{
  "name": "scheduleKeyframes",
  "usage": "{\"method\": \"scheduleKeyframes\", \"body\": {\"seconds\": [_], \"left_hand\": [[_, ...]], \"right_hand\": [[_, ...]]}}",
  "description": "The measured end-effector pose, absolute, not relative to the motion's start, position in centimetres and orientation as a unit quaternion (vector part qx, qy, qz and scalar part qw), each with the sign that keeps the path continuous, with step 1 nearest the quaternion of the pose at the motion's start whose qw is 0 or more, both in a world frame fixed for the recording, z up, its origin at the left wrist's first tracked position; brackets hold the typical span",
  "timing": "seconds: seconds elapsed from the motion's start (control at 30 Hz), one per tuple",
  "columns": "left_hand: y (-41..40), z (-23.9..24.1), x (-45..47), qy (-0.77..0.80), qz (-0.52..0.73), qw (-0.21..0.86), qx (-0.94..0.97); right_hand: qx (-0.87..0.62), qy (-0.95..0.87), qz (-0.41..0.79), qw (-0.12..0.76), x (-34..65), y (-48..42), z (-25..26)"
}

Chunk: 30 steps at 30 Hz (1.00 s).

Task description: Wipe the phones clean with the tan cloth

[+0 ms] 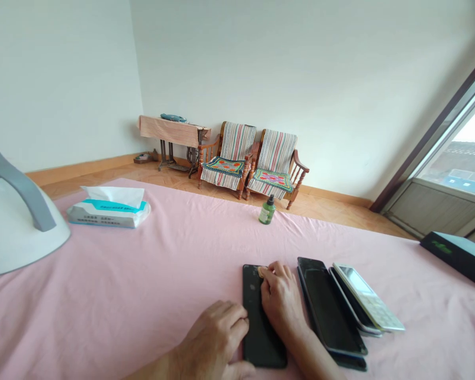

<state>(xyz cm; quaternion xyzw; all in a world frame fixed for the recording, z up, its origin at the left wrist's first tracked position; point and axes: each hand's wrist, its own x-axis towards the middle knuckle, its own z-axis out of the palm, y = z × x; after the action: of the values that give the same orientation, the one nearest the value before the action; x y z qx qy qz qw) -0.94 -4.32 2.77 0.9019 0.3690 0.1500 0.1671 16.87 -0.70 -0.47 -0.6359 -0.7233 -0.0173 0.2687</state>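
Black phone (255,316) is flat on the pink cloth (162,295), directly in front of us. Our right hand (282,293) has its fingers closed on a small pale piece (260,272), pressed to the phone's far end; can't tell what the piece is. Our left hand (221,330) is half curled against the near-left edge; can't tell if it's gripping or just bracing. Pale smudges show beside the right fingers, so we read the step as rubbing the surface. Next move calls for light, even pressure toward those marks, left hand steadying. Just right: dark phone (332,306) and white keypad phone (368,295), each lying on another device. Farther out: green bottle (266,211), tissue pack (108,214).
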Motion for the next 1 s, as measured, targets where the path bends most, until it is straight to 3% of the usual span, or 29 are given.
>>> {"method": "scheduleKeyframes", "body": {"seconds": [0.27,0.47,0.7,0.9,1.0], "left_hand": [[-4.6,2.8,-0.8,0.4,0.128,0.18,0.89],[-4.3,3.1,-0.8,0.372,0.125,0.185,0.901],[-4.1,2.9,-0.8,0.39,0.117,0.192,0.893],[-4.1,2.7,-1.0,0.36,0.14,0.182,0.904],[-4.1,2.7,-0.8,0.375,0.136,0.187,0.898]], "right_hand": [[-0.596,-0.757,0.017,0.269,15.0,-1.1,0.1],[-0.66,-0.714,-0.053,0.226,16.5,-1.5,0.5],[-0.603,-0.749,0.021,0.274,14.6,-1.8,-0.1],[-0.672,-0.703,-0.045,0.228,16.2,-1.7,0.5],[-0.646,-0.723,-0.021,0.244,15.5,-1.9,0.2]]}}
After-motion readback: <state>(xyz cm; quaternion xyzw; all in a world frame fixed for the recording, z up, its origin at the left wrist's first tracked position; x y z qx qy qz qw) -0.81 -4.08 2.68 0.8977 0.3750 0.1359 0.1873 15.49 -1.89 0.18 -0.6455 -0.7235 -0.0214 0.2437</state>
